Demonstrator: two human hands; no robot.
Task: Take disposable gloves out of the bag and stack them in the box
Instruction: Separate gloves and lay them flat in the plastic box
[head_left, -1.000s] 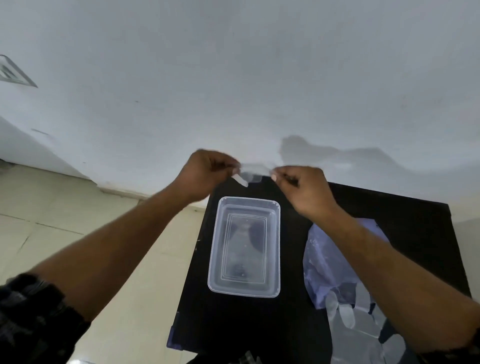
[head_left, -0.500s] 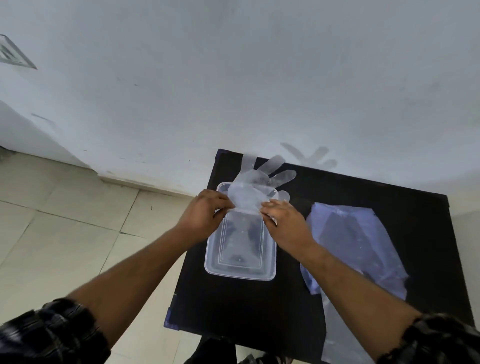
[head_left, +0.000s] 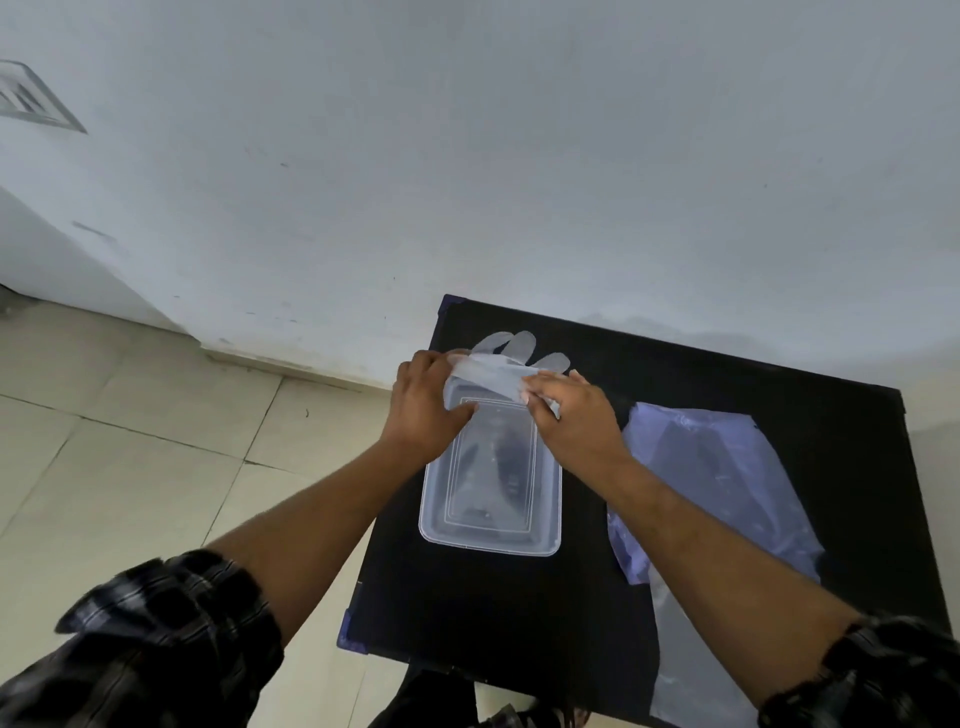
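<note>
Glove (head_left: 506, 364), thin translucent film, is pinched by left hand (head_left: 426, 410) and right hand (head_left: 571, 415) over the clear rectangular box (head_left: 491, 540).

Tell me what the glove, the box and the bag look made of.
Glove: thin clear plastic film, seemingly; it drapes limply.
Box: clear rigid plastic, glossy; the table shows through.
Bag: thin bluish translucent plastic film, wrinkled, probably.

Head-worn view looks steeply down, close over the table (head_left: 727, 374).
</note>
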